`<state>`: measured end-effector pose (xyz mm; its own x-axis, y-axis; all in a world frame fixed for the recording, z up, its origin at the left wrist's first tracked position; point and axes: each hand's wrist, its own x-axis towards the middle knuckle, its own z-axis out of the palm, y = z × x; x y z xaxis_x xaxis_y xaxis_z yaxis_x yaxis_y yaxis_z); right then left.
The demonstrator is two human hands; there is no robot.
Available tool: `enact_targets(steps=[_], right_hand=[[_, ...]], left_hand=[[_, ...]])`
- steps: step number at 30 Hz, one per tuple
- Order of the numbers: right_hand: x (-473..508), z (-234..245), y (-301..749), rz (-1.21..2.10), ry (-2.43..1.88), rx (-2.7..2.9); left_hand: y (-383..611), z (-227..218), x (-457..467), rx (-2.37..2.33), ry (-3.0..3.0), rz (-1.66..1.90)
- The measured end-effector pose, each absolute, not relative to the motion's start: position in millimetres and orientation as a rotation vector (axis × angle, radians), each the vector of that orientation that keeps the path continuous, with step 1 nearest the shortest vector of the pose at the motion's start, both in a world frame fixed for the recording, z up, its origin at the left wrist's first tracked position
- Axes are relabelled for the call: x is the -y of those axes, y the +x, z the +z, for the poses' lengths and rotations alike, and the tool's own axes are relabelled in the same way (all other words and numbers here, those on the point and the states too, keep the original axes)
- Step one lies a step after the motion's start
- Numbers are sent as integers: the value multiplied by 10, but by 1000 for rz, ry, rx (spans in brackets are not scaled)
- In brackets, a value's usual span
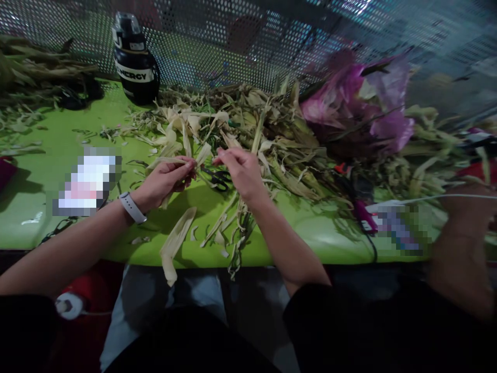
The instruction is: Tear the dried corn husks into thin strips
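Above the table's near half, my left hand [171,175], with a pale band on its wrist, pinches a pale strip of corn husk [203,154] at the fingertips. My right hand [243,171] is closed just to the right, its thumb and forefinger pressed together close to that strip. Whatever lies between those fingers is too small to make out. Black-handled scissors [220,180] lie on the green tabletop between the two hands. Behind them spreads a heap of dry corn husks [287,129]. A loose husk piece [178,241] hangs over the front edge.
A black bottle [135,67] stands at the back left, before a perforated metal panel [217,41]. At left lies a blurred-out phone [89,181]. A pink plastic bag [357,109] rests on the husks. Another person's arm [464,243] reaches in at right, near a white cable [435,198].
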<state>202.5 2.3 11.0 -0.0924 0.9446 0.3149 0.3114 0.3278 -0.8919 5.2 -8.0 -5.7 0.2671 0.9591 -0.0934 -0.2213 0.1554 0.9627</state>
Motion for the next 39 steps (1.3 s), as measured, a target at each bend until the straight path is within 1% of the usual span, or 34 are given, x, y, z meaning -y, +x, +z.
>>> enact_targets(steps=[3, 5, 10, 17, 23, 26, 29, 34, 39], right_hand=[[-75, 18, 1946, 1108, -1069, 1658], [-74, -39, 1875, 1243, -973, 1572], [-34, -89, 1779, 1358, -933, 1434], [-30, -113, 1762, 1261, -964, 1350], [-77, 17, 1942, 1146, -1112, 1571], [-68, 85, 2001, 1253, -1145, 1727], [-50, 100, 2007, 1349, -1076, 1953], [-90, 76, 2027, 1213, -994, 2182], [-137, 77, 2086, 1223, -954, 2265]], left_hand=[[79, -89, 84, -859, 1071, 1023], [86, -114, 83, -830, 1107, 1009], [66, -118, 88, -803, 1278, 905], [57, -86, 95, -792, 1354, 841], [57, -107, 76, -857, 1181, 994], [44, -86, 60, -896, 1222, 1048], [39, -75, 46, -908, 1214, 1122], [49, -85, 35, -895, 1224, 1157], [37, -100, 25, -893, 1261, 1144]])
